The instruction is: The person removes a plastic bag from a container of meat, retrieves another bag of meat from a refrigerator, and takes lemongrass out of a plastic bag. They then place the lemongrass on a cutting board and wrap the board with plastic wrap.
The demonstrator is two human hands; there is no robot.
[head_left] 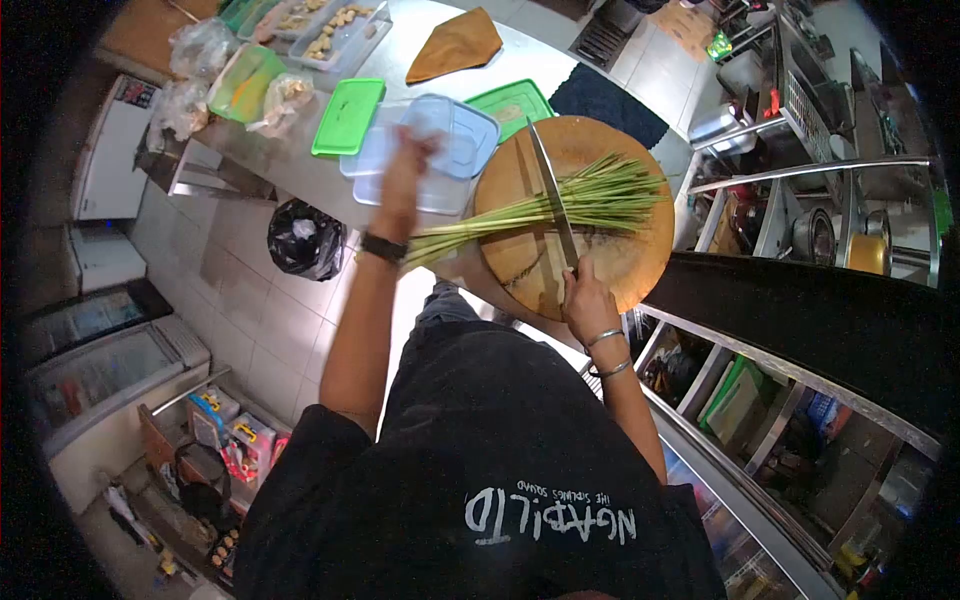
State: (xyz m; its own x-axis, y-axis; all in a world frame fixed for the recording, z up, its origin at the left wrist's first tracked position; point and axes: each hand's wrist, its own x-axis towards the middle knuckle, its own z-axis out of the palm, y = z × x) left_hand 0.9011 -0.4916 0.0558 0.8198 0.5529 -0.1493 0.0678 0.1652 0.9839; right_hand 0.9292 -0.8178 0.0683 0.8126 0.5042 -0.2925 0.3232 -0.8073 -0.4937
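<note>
My right hand [588, 300] is closed round the handle of a long kitchen knife [552, 190]. The blade lies across a bundle of long thin green stalks [610, 195], its tip toward the far rim of a round wooden chopping board [635, 265]. The stalks stretch left past the board's edge. My left hand [408, 165] is raised over the table side, above the clear plastic lids, and smeared by motion. Its fingers and anything in them cannot be made out. Below it, the stalks' left ends pass close to my left wrist.
Blue-tinted plastic lids [465, 125] and a green lid [348, 117] lie beside the board. Food containers [345, 40] and plastic bags stand at the back left. A dark cloth [610, 105] lies behind the board. A black bin bag [303, 240] is on the floor.
</note>
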